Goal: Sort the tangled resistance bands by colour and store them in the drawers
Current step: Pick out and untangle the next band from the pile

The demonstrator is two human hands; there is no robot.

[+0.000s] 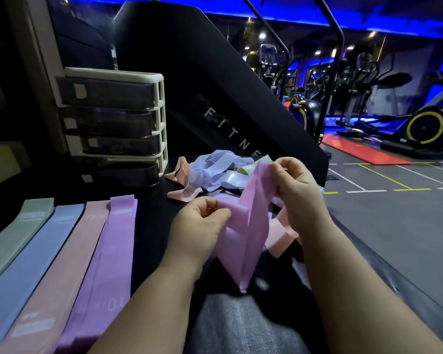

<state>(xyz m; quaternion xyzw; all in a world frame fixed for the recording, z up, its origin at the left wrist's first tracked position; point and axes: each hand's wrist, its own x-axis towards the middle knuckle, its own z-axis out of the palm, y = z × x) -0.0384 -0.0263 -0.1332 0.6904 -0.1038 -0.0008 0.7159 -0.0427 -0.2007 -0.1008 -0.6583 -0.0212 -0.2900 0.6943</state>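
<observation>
A person's left hand (200, 221) and right hand (294, 182), held a little apart above a black desk (151, 226), each pinch one end of a purple band (248, 226), fingers and thumb curled on the rubber. The loop sags between them in a V, its fold pointing to 6 o'clock. Just below the right hand, at 4 o'clock, a pink band (279, 236) lies crumpled on the desk. At 12 o'clock from the hands sits the tangled pile (215, 172) of pale blue, pink and green bands. At 8 o'clock four bands lie flat side by side: a green strip (18, 233), a blue strip (33, 264), a pink strip (62, 264) and a purple strip (105, 264), the purple nearest the hands. At 10 o'clock stands a cream drawer unit (118, 123) with four dark drawers. Behind the pile rises a black machine (215, 85) lettered "FITNE". Exercise bikes (425, 126) stand at 2 o'clock under blue light.
</observation>
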